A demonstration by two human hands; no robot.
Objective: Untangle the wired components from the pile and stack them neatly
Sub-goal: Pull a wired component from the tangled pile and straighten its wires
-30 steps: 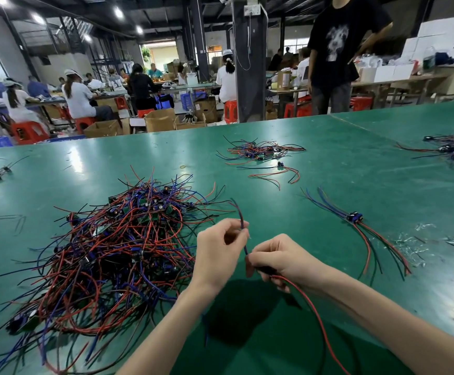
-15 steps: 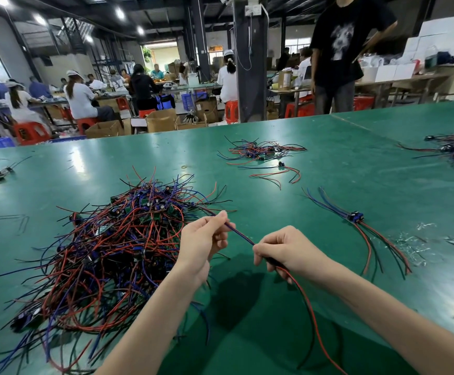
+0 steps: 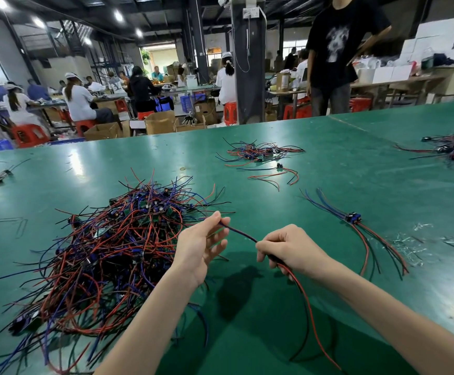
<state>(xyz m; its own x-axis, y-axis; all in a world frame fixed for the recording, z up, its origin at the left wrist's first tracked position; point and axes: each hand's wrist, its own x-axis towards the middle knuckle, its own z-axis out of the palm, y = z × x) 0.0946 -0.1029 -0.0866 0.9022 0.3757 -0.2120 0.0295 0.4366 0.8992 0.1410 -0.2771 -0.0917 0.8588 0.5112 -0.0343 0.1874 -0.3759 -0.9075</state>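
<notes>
While one wired component is held just right of the pile, the step in hand looks like straightening its leads. Left hand pinches the dark lead's tip between thumb and forefinger, other fingers loose. Right hand is curled round the component body, red and black leads trailing below. The lead runs taut between the hands. Next move likely calls for carrying it further right of the pile onto the sorted stack, wires aligned the same way. No readable writing or labels anywhere.

Green table (wire pile atop)
</notes>
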